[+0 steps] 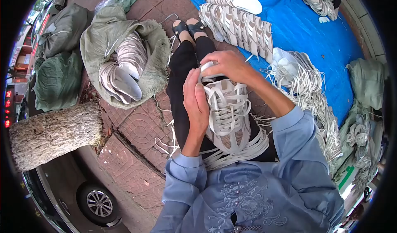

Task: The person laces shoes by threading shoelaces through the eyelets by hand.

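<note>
A beige and white sneaker upper with white laces threaded through its eyelets lies across my lap, its toe end toward my body. My left hand presses along the left side of its far end, fingers straight and close together. From the right, my right hand curls over the white far edge of the same upper, near the left fingertips. What lies under the fingers is partly hidden. A bundle of loose white laces is draped over my lap below the toe.
An open green sack holding stacked uppers lies at left. On a blue tarp at right are a row of uppers and a heap of laced uppers. A tree trunk and a parked car are at lower left.
</note>
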{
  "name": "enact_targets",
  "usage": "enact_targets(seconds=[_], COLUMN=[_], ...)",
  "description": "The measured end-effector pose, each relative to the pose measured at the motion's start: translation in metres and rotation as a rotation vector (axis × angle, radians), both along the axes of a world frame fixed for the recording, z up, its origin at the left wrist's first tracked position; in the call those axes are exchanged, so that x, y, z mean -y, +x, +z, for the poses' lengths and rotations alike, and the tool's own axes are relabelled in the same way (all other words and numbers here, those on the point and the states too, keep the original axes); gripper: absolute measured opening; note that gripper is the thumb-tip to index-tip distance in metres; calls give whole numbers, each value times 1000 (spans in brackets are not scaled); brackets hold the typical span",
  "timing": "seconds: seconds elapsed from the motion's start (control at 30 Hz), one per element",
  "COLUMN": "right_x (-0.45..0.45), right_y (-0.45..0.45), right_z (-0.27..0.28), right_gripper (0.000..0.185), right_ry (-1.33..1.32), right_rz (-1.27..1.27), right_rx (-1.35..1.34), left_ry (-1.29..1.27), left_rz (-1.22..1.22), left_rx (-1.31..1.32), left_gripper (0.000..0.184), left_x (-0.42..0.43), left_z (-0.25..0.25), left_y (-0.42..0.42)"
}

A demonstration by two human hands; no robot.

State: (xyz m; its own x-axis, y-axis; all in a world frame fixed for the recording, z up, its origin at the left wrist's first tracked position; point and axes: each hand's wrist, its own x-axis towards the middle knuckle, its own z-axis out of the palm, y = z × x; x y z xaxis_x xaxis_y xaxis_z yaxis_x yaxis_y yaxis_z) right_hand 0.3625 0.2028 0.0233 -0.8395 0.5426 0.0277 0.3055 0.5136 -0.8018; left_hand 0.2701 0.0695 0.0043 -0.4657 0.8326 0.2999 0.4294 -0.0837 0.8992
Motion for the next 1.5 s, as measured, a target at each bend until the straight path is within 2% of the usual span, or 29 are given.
enact_targets(seconds=[0.03, 0.1, 0.17, 0.2, 0.23, 0.3, 0.37, 0.43, 0.5, 0.53, 0.57, 0.6, 0.67, 0.73, 0.83, 0.9, 0.93, 0.97, 1.0, 1.03, 1.1, 1.13, 1.17, 1.23, 1.27, 1.33, 1.4, 1.47, 1.5], right_x=[4, 1, -5, -7, -14, -10, 39, 58, 59, 62, 64, 65, 62, 55, 23, -4, -17, -56, -61, -69, -87, -103, -125, -170, -189, -218, -262, -295, -308], right_y=[0, 0, 1, 8, 13, 40, 66, 79, 81, 76, 71, 65, 56, 55, 56, 65, 74, 89, 91, 108, 128, 141, 159, 192, 200, 211, 214, 204, 190], right_z=[1, 2, -10, -5, -23, -81, -48, -53, -55, -49, -41, -31, -9, 29, 85, 128, 145, 139, 165, 184, 192, 183, 164, 105, 79, 27, -41, -70, -77], right_gripper=[39, 42, 40, 41, 40, 44, 42, 41, 41, 41, 41, 38, 37, 36, 32, 18, 39, 40, 34, 32, 36, 27, 27, 43, 46, 51, 50, 51, 50], right_ry=[25, 88, -172, -471, -646, -831, -1479, -1435, -1359, -1446, -1528, -1542, -1403, -1260, -1126, -995, -820, -852, -773, -650, -519, -463, -468, -110, 393, 325, 395, 357, 455], right_rz=[-81, -56, -108, -179, -279, -370, -554, -487, -411, -363, -313, -337, -328, -415, -248, -164, -191, -142, -110, -186, -222, -396, -389, -670, -811, -867, -971, -1007, -976], right_rx=[39, 80, -85, -198, -460, -574, -487, -574, -602, -649, -693, -714, -763, -757, -980, -981, -886, -912, -940, -841, -879, -811, -811, -375, 33, 210, 183, 170, 247], left_ry=[17, 47, 57, 26, 62, 109, 119, 128, 161, 147, 280, 269, 297, 337, 514, 568, 566, 509, 551, 520, 388, 290, 191, 58, -9, -136, -261, -362, -406], left_rz=[24, 39, 92, 58, 39, 33, 36, 39, 46, 78, 28, 37, 43, 27, -20, -56, -82, -118, -79, -47, -20, -19, -17, -36, -63, -120, -140, -154, -174], left_rx=[-1, -5, 87, 68, 115, 216, 188, 159, 473, 528, 696, 544, 166, -55, 136, 244, 294, 336, 164, 227, 219, 243, 268, 291, 297, 313, 349, 365, 349], left_gripper=[33, 33, 34, 39, 40, 43, 44, 45, 48, 54, 51, 52, 50, 47, 52, 53, 52, 50, 48, 46, 47, 47, 47, 42, 40, 36, 34, 37, 41], left_x=[-2, -6, -8, -7, -6, -5, -4, -5, -4, -6, -2, 0, 3, 0, -33, -52, -60, -65, -68, -68, -63, -61, -59, -57, -58, -64, -73, -83, -87], left_z=[-5, -13, -18, -15, -17, -18, -24, -22, -19, -16, -12, -10, 2, 35, 96, 122, 131, 136, 131, 126, 101, 84, 67, 40, 30, 12, 0, -8, -13], left_y=[2, 3, 6, 5, 4, 4, 3, 7, 11, 8, 9, 9, 7, 8, 9, 0, -7, -14, -14, -14, -24, -30, -34, -30, -28, -28, -30, -32, -35])
